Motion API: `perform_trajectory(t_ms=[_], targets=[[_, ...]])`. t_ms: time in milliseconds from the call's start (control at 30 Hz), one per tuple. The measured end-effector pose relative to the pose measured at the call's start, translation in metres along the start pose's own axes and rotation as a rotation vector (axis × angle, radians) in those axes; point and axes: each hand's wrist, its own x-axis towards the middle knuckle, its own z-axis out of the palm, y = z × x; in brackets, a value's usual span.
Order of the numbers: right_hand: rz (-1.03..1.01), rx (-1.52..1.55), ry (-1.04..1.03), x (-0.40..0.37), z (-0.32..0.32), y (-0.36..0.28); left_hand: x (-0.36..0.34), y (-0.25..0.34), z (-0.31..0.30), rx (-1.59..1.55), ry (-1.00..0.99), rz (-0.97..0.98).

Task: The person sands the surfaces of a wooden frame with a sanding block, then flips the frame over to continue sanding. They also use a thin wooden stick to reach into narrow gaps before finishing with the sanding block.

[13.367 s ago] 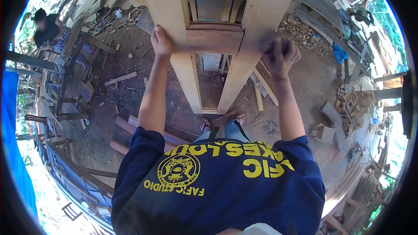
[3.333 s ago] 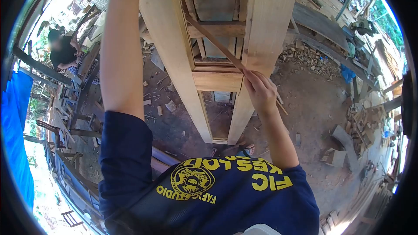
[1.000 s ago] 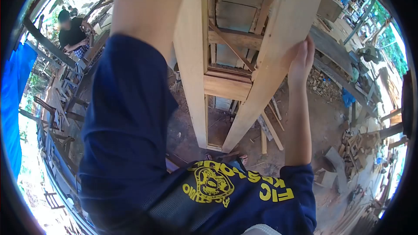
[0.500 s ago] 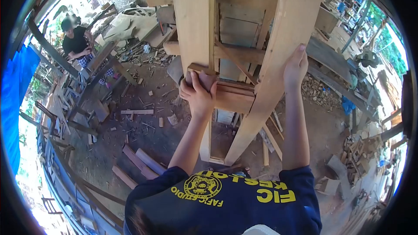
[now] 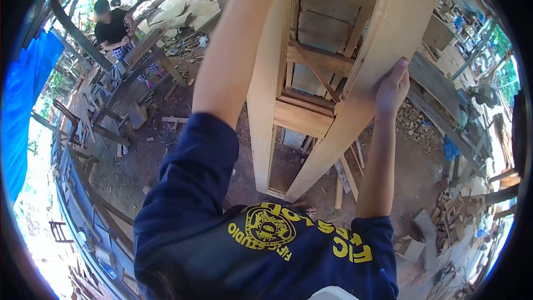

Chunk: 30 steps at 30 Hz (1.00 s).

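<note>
My right hand (image 5: 393,91) is at the outer edge of the right-hand board (image 5: 361,72) of a pale wooden frame, gripping it; some of its fingers are hidden. My left arm (image 5: 222,61) stretches up across the left-hand board (image 5: 261,128), and the left hand lies beyond the top of the picture, so what it holds is hidden. A short crosspiece (image 5: 302,119) joins the two long boards, which draw close together at the lower end.
Another person (image 5: 114,30) stands at the far left by a wooden bench (image 5: 139,50). Wood scraps (image 5: 427,122) litter the dirt floor. Planks (image 5: 438,83) lie on the right, and a blue tarp (image 5: 33,105) hangs on the left.
My left hand, which held a brown sanding block on the left board, has slid far up and out of view. My right hand stays on its board. The view has shifted slightly.
</note>
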Motion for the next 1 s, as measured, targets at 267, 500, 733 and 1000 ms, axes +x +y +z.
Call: perform_trajectory(t_ms=[267, 500, 733, 1000], targets=[[-0.029, 0.007, 0.093, -0.001, 0.009, 0.000, -0.368, -0.149, -0.009, -0.033, -0.101, 0.003], [-0.067, -0.027, 0.067, 0.000, 0.002, 0.009, -0.432, -0.172, -0.030, -0.128, -0.309, 0.031], [0.041, -0.179, 0.101, 0.003, 0.000, 0.004, -0.327, -0.065, -0.090, -0.608, -0.304, 0.004], [0.022, -0.186, 0.110, 0.005, -0.001, 0.007, -0.218, 0.024, -0.035, -0.278, -0.727, -0.009]])
